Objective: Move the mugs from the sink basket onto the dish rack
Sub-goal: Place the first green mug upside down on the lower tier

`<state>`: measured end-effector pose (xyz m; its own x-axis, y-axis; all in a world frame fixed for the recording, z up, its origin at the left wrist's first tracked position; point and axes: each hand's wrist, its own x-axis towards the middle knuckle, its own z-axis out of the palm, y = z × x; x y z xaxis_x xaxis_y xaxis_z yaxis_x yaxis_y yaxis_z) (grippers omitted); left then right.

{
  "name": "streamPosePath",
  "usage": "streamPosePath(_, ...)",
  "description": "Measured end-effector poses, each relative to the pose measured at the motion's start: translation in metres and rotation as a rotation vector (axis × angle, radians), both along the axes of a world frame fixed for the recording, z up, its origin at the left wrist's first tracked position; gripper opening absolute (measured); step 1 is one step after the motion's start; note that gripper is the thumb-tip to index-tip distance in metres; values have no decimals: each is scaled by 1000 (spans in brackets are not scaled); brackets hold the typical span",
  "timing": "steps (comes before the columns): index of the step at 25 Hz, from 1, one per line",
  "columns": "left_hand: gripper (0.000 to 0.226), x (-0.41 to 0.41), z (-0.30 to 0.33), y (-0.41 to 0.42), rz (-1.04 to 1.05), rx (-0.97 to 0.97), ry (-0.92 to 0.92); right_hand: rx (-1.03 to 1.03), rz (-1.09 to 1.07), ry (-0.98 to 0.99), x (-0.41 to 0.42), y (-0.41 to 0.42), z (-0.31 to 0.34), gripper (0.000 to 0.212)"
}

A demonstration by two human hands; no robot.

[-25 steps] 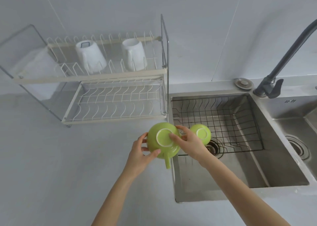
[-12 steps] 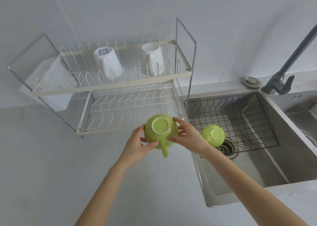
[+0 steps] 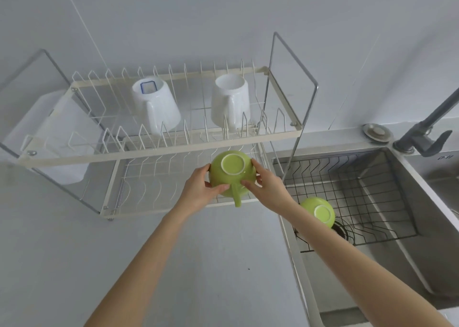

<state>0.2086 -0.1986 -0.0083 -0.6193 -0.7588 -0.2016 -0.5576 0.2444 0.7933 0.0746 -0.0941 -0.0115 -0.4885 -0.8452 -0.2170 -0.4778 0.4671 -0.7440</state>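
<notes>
I hold a green mug (image 3: 232,170) upside down between both hands, its handle pointing toward me. My left hand (image 3: 198,190) grips its left side and my right hand (image 3: 267,185) its right side. The mug hovers over the right front part of the lower tier of the white wire dish rack (image 3: 159,150). A second green mug (image 3: 319,212) lies upside down in the black wire sink basket (image 3: 372,192), partly hidden by my right forearm. Two white mugs (image 3: 156,105) (image 3: 231,103) stand upside down on the rack's upper tier.
The steel sink (image 3: 397,264) is at the right, with a dark faucet (image 3: 427,130) and a round drain plug (image 3: 377,132) on its back ledge. A translucent white container (image 3: 49,132) hangs at the rack's left end. Grey countertop (image 3: 124,264) lies in front of the rack.
Both hands have carried the green mug up and left, from beside the sink edge to over the rack's lower tier. The view has shifted left and closer to the rack.
</notes>
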Motion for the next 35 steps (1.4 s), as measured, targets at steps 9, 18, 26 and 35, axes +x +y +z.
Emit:
streamPosePath(9, 59, -31, -22, -31, 19, 46, 5, -3, -37, -1, -21, -39, -22, 52)
streamPosePath(18, 55, -37, -30, -38, 28, 81, 52, -11, -78, 47, -18, -46, -32, 44)
streamPosePath(26, 55, -36, -34, -37, 8, 51, 14, 2, -84, 13, -12, -42, -29, 60)
streamPosePath(35, 54, -36, -26, -35, -34, 8, -36, 12, -78, 39, -8, -40, -29, 60)
